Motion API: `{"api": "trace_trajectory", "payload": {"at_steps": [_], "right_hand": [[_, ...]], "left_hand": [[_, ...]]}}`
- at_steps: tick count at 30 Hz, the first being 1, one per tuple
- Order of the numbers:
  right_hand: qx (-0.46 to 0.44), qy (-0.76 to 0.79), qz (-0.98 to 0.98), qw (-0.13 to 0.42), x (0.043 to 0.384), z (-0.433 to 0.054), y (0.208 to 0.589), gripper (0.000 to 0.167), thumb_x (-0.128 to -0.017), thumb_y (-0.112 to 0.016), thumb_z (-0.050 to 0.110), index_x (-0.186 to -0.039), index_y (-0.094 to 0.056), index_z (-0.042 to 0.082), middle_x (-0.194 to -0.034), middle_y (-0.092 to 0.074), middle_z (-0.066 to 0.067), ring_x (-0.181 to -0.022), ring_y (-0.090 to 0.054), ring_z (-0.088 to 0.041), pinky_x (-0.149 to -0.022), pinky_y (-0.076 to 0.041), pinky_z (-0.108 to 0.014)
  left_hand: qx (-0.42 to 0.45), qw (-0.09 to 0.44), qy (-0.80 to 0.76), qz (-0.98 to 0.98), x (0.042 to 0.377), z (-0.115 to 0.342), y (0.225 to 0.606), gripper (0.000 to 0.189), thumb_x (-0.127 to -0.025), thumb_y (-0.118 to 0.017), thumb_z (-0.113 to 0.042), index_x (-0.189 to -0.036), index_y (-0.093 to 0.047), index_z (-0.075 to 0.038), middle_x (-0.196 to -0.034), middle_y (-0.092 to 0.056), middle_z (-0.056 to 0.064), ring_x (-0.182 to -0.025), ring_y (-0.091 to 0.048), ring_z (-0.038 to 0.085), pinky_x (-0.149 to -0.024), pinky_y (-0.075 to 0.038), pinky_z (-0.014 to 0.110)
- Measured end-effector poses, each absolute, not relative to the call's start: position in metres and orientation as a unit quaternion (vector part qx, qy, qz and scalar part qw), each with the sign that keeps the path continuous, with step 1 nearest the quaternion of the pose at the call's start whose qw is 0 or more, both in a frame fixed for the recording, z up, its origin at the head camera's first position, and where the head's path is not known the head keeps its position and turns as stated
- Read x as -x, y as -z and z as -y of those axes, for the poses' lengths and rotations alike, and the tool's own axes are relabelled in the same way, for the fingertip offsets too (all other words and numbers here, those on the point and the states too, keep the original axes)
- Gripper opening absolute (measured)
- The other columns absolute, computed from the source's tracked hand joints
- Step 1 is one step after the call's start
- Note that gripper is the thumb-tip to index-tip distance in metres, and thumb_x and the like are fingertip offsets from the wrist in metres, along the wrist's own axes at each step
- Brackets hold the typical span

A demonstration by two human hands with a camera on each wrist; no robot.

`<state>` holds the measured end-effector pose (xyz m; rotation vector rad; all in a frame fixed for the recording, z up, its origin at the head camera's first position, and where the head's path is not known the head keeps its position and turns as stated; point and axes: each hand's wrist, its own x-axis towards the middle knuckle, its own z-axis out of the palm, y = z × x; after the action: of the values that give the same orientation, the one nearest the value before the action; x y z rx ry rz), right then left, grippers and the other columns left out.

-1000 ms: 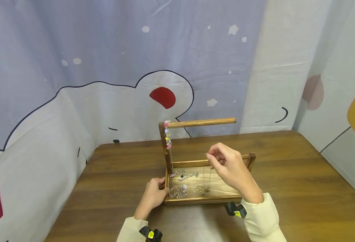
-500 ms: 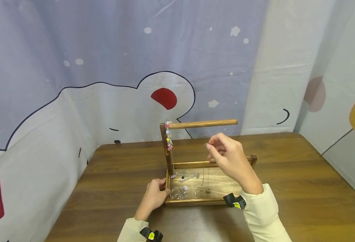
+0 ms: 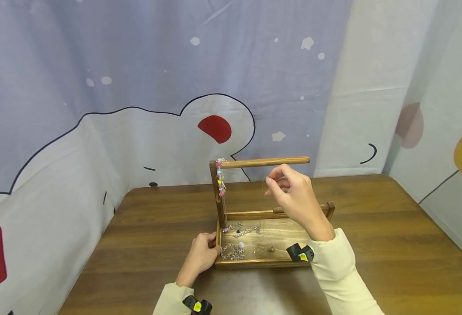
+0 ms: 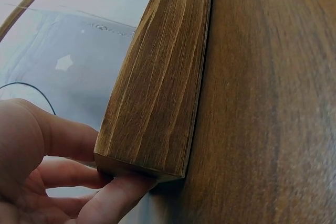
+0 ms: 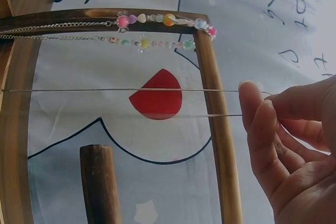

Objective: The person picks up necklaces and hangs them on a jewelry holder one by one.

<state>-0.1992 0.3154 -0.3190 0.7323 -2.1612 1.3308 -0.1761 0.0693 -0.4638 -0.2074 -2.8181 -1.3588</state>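
A wooden jewelry stand [image 3: 262, 263] has a shallow tray, a left post and a high crossbar [image 3: 267, 162]. My left hand [image 3: 200, 253] grips the tray's left end; in the left wrist view its thumb and fingers hold the corner of the wooden side [image 4: 152, 98]. Between thumb and index finger, my right hand [image 3: 293, 192] pinches a thin chain necklace [image 5: 131, 90] just below the crossbar. Two fine strands of it run down from the fingertips toward the tray. A pastel beaded necklace [image 3: 220, 180] hangs at the crossbar's left end, against the post.
Silver chains [image 3: 234, 252] with a pale round piece lie at the tray's left front. More chain jewelry [image 3: 248, 232] lies behind them, and small gold-toned pieces [image 3: 261, 250] in the middle. A short lower peg [image 5: 98, 182] sticks out. Printed curtain [image 3: 156, 65] stands behind the table.
My right hand has risen and moved slightly left with the necklace, from above the tray to just under the crossbar. The left hand keeps its hold on the tray end.
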Motion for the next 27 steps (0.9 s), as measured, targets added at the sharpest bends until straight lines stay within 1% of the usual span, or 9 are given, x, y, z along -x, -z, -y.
{"api": "trace_trajectory", "payload": {"at_steps": [3,7,12,15,17,19,22,27], "right_hand": [[-0.267,-0.479,0.799,0.248,0.202,-0.316,0.318,0.002,-0.086,-0.059,0.005,-0.088,-0.058,0.004,-0.077,-0.063,-0.003,-0.06,-0.063,-0.007,-0.051,-0.049,-0.025],[-0.262,-0.468,0.806,0.251,0.204,-0.318,0.319,0.006,-0.087,-0.059,0.007,-0.088,-0.057,0.001,-0.076,-0.063,-0.006,-0.059,-0.062,-0.008,-0.05,-0.048,-0.024],[-0.243,-0.472,0.805,0.264,0.207,-0.323,0.324,0.004,-0.086,-0.059,0.005,-0.088,-0.058,0.002,-0.077,-0.062,-0.006,-0.058,-0.062,-0.009,-0.05,-0.047,-0.023],[-0.225,-0.469,0.808,0.277,0.201,-0.324,0.319,0.003,-0.085,-0.059,0.0,-0.088,-0.058,-0.001,-0.076,-0.061,-0.009,-0.058,-0.062,-0.013,-0.05,-0.048,-0.025],[-0.217,-0.463,0.812,0.281,0.202,-0.327,0.319,0.004,-0.085,-0.059,0.001,-0.088,-0.058,-0.001,-0.076,-0.061,-0.008,-0.057,-0.062,-0.012,-0.051,-0.048,-0.025],[-0.209,-0.455,0.818,0.284,0.203,-0.33,0.319,0.004,-0.085,-0.059,0.001,-0.088,-0.058,-0.001,-0.076,-0.061,-0.008,-0.057,-0.061,-0.013,-0.051,-0.048,-0.025],[-0.206,-0.45,0.82,0.289,0.209,-0.339,0.325,0.005,-0.085,-0.06,0.006,-0.088,-0.058,0.003,-0.075,-0.062,-0.004,-0.056,-0.06,-0.009,-0.051,-0.047,-0.022],[-0.197,-0.437,0.824,0.302,0.209,-0.348,0.323,0.005,-0.085,-0.061,0.008,-0.088,-0.058,0.005,-0.072,-0.061,-0.002,-0.055,-0.058,-0.011,-0.049,-0.045,-0.02]], "left_hand": [[0.065,0.001,0.434,0.899,0.176,-0.069,0.464,0.043,-0.077,-0.061,-0.001,-0.118,-0.054,0.013,-0.113,-0.059,0.026,-0.104,-0.056,0.029,-0.082,-0.048,0.041],[0.063,-0.001,0.434,0.899,0.177,-0.07,0.464,0.044,-0.077,-0.061,-0.001,-0.119,-0.054,0.012,-0.114,-0.059,0.025,-0.103,-0.056,0.027,-0.082,-0.047,0.041],[0.059,-0.002,0.429,0.901,0.177,-0.07,0.465,0.044,-0.077,-0.062,-0.002,-0.119,-0.054,0.012,-0.116,-0.057,0.026,-0.107,-0.053,0.028,-0.083,-0.047,0.042],[0.059,-0.003,0.426,0.903,0.177,-0.07,0.465,0.045,-0.078,-0.062,-0.002,-0.119,-0.054,0.012,-0.116,-0.057,0.026,-0.108,-0.053,0.029,-0.084,-0.046,0.043],[0.061,-0.002,0.425,0.903,0.177,-0.07,0.464,0.045,-0.077,-0.062,-0.002,-0.119,-0.054,0.012,-0.116,-0.057,0.026,-0.108,-0.053,0.029,-0.084,-0.046,0.043],[0.06,0.001,0.426,0.903,0.177,-0.07,0.463,0.045,-0.077,-0.061,-0.002,-0.119,-0.054,0.012,-0.115,-0.058,0.025,-0.107,-0.053,0.028,-0.084,-0.046,0.043],[0.067,0.009,0.423,0.903,0.176,-0.07,0.463,0.044,-0.076,-0.061,-0.001,-0.118,-0.055,0.011,-0.112,-0.06,0.024,-0.103,-0.055,0.026,-0.082,-0.047,0.042],[0.076,0.012,0.424,0.902,0.176,-0.071,0.463,0.042,-0.076,-0.061,0.0,-0.117,-0.057,0.01,-0.108,-0.063,0.023,-0.096,-0.057,0.024,-0.078,-0.048,0.04]]}}
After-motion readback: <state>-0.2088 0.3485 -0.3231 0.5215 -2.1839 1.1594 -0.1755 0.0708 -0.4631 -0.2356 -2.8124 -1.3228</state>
